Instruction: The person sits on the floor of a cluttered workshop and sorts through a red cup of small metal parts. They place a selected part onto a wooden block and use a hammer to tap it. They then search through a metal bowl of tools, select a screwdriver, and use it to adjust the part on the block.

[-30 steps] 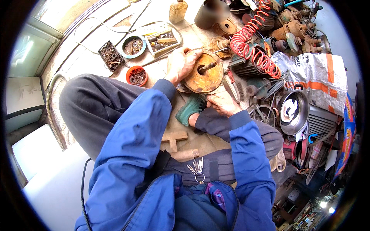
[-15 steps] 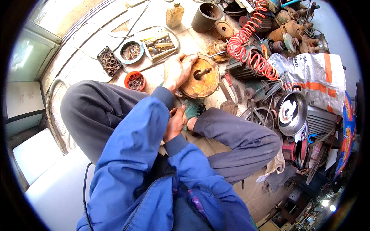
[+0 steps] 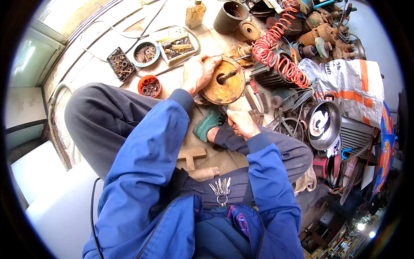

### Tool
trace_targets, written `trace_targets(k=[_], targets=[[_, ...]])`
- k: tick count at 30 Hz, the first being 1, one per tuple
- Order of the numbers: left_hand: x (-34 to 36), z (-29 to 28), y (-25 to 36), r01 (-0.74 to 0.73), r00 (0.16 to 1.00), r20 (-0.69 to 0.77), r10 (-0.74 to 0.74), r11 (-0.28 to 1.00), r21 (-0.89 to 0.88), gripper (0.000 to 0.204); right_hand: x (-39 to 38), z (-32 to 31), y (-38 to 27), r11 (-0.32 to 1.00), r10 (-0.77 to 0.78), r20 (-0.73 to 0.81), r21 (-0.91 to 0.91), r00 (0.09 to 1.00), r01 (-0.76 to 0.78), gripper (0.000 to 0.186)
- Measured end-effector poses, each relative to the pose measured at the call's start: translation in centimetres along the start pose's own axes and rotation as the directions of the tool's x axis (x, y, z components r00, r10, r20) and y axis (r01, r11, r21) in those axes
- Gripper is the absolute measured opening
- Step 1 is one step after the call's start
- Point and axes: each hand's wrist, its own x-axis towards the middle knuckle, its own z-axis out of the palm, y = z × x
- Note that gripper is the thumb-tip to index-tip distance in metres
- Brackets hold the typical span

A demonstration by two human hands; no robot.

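My left hand (image 3: 199, 72) grips the upper left rim of a rusty yellow-brown round metal housing (image 3: 233, 88), thumb over its edge. A dark metal shaft (image 3: 227, 77) sticks up from the housing's centre. Just below the housing, my right hand (image 3: 242, 123) is closed with thumb and fingers pinched together. Whatever it may hold is hidden or too small to make out. A green shoe (image 3: 204, 124) on my foot is near that hand, to its left. The housing's underside cannot be seen.
Left of the housing stand a red bowl (image 3: 149, 86), a blue-rimmed bowl (image 3: 146, 54), a black tray (image 3: 120, 64) and a white tray (image 3: 177, 46) of hardware. Right lie a red coiled hose (image 3: 280, 52), a metal pan (image 3: 324, 126) and motor parts. Wooden pieces (image 3: 192, 154) and keys (image 3: 221, 187) show near my lap.
My right hand has moved right and slightly up, away from beside the shoe. The keys and wooden pieces have come into sight. My left hand stays on the housing's rim.
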Motion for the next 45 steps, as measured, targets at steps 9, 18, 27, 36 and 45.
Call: trace_targets(k=[9,18,27,36,45], targets=[[0.2,0.0,-0.2,-0.015,1.0,-0.016,0.015,1.0,0.006,0.044,0.9,-0.4,-1.3,0.982,-0.067,0.061,-0.172,0.996,0.076,0.051],[-0.2,0.1,-0.1,0.001,0.999,-0.042,-0.001,1.0,0.011,0.04,1.8,-1.4,-3.7,0.978,0.138,0.082,-0.171,0.987,-0.122,0.041],[-0.9,0.3,0.1,-0.03,0.996,-0.087,0.035,0.998,0.062,0.036,1.9,19.9,-1.7,0.543,0.277,-0.483,0.792,0.831,0.28,0.05],[-0.4,-0.3,0.5,-0.019,0.999,-0.039,0.021,0.999,0.049,0.043,-1.7,6.4,4.2,0.971,-0.112,-0.277,0.174,0.954,0.164,0.055],[-0.5,-0.4,0.8,-0.011,1.0,-0.028,0.012,0.999,0.041,0.042,0.6,0.3,-1.3,0.994,0.11,0.071,0.0,0.991,-0.11,0.055]])
